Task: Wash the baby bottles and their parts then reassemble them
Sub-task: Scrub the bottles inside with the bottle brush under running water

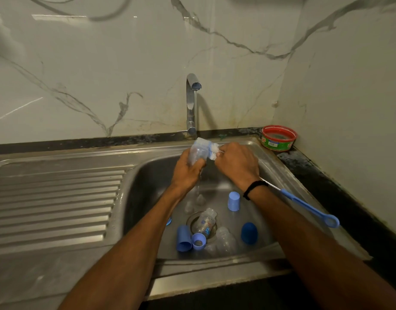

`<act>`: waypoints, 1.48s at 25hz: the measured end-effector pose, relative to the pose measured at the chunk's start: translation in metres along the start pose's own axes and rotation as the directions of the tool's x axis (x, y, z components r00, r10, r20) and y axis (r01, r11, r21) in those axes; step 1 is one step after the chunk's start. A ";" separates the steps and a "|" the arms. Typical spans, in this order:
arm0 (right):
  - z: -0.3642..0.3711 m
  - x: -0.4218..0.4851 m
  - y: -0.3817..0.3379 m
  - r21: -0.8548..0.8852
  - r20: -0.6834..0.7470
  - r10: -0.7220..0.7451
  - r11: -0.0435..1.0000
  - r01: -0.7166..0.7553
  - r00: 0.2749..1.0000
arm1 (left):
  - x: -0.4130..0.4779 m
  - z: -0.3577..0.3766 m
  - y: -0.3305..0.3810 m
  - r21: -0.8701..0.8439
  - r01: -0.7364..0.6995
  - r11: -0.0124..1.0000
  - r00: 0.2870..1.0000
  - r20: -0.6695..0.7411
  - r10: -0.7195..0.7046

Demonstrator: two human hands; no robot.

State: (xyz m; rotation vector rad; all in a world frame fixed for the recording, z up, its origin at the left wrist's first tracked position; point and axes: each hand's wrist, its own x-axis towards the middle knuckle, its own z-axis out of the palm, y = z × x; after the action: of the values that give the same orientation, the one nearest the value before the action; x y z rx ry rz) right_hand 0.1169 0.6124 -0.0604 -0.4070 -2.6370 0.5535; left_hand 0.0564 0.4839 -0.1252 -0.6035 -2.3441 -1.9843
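While in left hand, bottle aslant, neck up toward tap.

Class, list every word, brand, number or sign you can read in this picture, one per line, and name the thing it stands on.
Nothing here is sharp enough to quote.
On the tub in the corner: label and white barcode sticker, lettering too blurred to read.
On the lying bottle: blue and dark print, too small to read.
On the held bottle in the left hand, and on the brush: none visible.
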 end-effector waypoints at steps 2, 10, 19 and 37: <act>-0.001 -0.002 -0.003 -0.007 -0.012 -0.005 1.000 0.005 1.000 | 0.003 -0.001 -0.004 0.054 0.032 0.998 0.999 0.012 -0.033; 0.005 0.002 -0.006 0.019 -0.028 -0.013 1.000 0.014 1.000 | 0.018 -0.012 -0.010 0.057 0.056 0.997 0.998 0.018 -0.058; 0.013 0.005 -0.004 0.052 -0.021 -0.010 0.999 0.011 1.000 | 0.019 -0.016 -0.010 -0.116 0.044 0.992 0.998 -0.034 -0.048; 0.016 0.003 -0.004 0.042 -0.016 0.004 0.999 -0.003 1.000 | 0.027 -0.024 0.000 -0.220 0.269 0.938 0.958 -0.038 -0.283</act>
State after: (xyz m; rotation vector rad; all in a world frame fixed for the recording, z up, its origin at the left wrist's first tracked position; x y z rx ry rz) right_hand 0.1060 0.6047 -0.0704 -0.4020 -2.6047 0.6035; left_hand 0.0259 0.4687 -0.1133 -0.2098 -2.3012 -2.3529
